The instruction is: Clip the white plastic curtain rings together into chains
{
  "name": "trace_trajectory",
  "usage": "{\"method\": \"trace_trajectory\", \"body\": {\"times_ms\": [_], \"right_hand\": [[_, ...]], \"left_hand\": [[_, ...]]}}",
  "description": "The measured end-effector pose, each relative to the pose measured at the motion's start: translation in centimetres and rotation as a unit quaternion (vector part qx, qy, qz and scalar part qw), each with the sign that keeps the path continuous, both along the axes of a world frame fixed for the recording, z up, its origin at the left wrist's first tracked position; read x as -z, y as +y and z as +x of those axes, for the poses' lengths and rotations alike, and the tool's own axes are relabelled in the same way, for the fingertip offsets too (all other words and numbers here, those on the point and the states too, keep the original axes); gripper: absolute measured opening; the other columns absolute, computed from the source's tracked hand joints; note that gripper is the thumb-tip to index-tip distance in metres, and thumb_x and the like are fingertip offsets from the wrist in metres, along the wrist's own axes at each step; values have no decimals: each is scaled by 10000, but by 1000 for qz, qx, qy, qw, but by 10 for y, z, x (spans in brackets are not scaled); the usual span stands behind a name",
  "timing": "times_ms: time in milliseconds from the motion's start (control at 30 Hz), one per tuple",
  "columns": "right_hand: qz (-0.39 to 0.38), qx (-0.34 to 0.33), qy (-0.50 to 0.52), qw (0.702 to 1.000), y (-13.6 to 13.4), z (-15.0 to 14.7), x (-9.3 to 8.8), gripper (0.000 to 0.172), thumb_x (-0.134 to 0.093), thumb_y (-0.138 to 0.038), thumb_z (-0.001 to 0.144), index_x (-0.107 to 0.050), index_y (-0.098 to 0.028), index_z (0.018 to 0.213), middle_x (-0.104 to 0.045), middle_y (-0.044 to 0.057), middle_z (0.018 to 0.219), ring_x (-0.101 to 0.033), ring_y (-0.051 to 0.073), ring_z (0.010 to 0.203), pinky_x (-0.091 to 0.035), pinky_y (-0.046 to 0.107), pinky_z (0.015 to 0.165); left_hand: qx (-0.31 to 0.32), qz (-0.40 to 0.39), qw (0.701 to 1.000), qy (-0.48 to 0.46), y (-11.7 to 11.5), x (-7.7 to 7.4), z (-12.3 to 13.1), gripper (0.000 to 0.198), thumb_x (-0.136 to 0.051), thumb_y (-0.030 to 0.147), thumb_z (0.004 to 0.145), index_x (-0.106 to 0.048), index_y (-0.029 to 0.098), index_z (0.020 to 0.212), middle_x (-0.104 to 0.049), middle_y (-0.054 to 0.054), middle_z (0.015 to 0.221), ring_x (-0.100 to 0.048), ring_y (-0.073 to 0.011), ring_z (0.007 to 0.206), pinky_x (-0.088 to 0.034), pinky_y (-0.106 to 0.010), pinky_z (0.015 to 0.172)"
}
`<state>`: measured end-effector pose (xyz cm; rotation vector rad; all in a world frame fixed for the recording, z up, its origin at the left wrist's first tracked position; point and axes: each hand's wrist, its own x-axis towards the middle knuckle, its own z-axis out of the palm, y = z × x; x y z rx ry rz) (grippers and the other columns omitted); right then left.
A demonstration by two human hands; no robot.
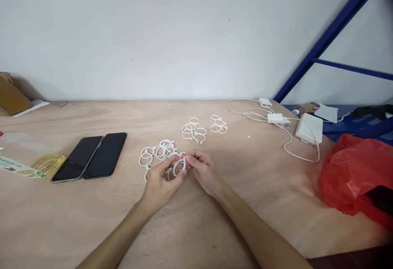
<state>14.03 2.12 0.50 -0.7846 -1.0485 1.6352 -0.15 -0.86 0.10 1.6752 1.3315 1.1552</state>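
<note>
My left hand [161,181] and my right hand [202,170] meet over the wooden table [215,220], both pinching one white plastic ring [179,166] between thumb and fingers. Just behind the hands lies a loose pile of several white rings [158,152]. Two smaller clusters of white rings lie farther back, one [193,130] in the middle and one [218,124] to its right.
Two dark phones [90,156] lie side by side at the left, next to a clear bag with a yellow item [30,160]. White chargers and cables [278,123] and a white box [309,129] sit at the back right. A red plastic bag [353,175] lies at the right edge; a blue metal frame [331,31] rises behind.
</note>
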Motion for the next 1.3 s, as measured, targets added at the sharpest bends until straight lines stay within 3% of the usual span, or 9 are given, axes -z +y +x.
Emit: {"method": "trace_trajectory", "body": {"times_ms": [133, 233, 300, 433, 667, 867, 1000, 1133, 1300], "right_hand": [[83, 100, -203, 971, 9, 11, 5, 156, -566, -309, 808, -673, -196, 804, -660, 35, 795, -577, 177, 766, -457, 317, 737], [205, 198, -455, 844, 19, 26, 13, 316, -470, -224, 839, -628, -186, 1110, -621, 98, 1155, -520, 241, 1077, -401, 401, 948], [235, 194, -585, 752, 24, 33, 18, 428, -446, -191, 844, -534, -166, 1262, -514, 117, 1330, -408, 276, 1228, -320, 445, 1031], [233, 163, -673, 683, 24, 36, 22, 402, -420, -197, 879, -523, -207, 1268, -509, 88, 1347, -348, 296, 1274, -319, 454, 1001], [255, 197, -652, 687, 19, 30, 11, 176, -471, -207, 882, -644, -210, 916, -674, 92, 987, -519, 251, 968, -343, 389, 844], [141, 286, -471, 823, 26, 38, 6, 264, -447, -360, 878, -629, -186, 799, -671, 64, 771, -571, 207, 738, -398, 323, 699], [26, 332, -352, 875, 35, 47, 7, 271, -509, -425, 814, -617, -183, 760, -672, 46, 722, -585, 196, 676, -415, 308, 662], [-2, 358, -285, 889, 40, 55, 9, 255, -534, -412, 784, -618, -174, 755, -680, 53, 728, -580, 185, 663, -434, 315, 687], [27, 420, -269, 866, 43, 65, 10, 257, -551, -397, 771, -622, -166, 858, -700, 87, 849, -623, 213, 791, -452, 342, 773]], "left_hand": [[-61, 102, 987, 112, 3, 7, -5, 338, -613, 260, 767, -593, 200, 1099, -668, -52, 1012, -628, -213, 918, -507, -355, 846], [-75, 176, 957, 217, 6, 12, -7, 393, -588, 195, 761, -588, 221, 1153, -596, -79, 1168, -521, -268, 1111, -416, -463, 987], [-73, 191, 946, 252, 6, 13, -8, 437, -560, 162, 767, -570, 234, 1198, -552, -84, 1217, -475, -279, 1139, -388, -493, 1006], [-70, 200, 942, 260, 6, 12, -8, 468, -542, 140, 772, -541, 245, 1228, -524, -77, 1213, -452, -273, 1135, -387, -484, 999], [-66, 205, 944, 249, 6, 11, -9, 399, -534, 133, 783, -562, 231, 1168, -526, -80, 1172, -472, -260, 1089, -417, -466, 958], [-62, 191, 952, 231, 5, 9, -6, 341, -538, 143, 796, -573, 208, 1128, -520, -86, 1153, -474, -251, 1094, -452, -434, 932], [-55, 186, 953, 231, 4, 10, -6, 324, -541, 153, 805, -568, 214, 1122, -515, -90, 1155, -467, -253, 1108, -458, -436, 929], [-54, 186, 953, 231, 4, 10, -7, 306, -542, 157, 813, -565, 213, 1113, -520, -88, 1148, -470, -248, 1101, -449, -444, 939], [-52, 188, 953, 233, 4, 10, -6, 309, -544, 167, 810, -568, 221, 1114, -527, -86, 1149, -478, -252, 1108, -444, -442, 939]]}}
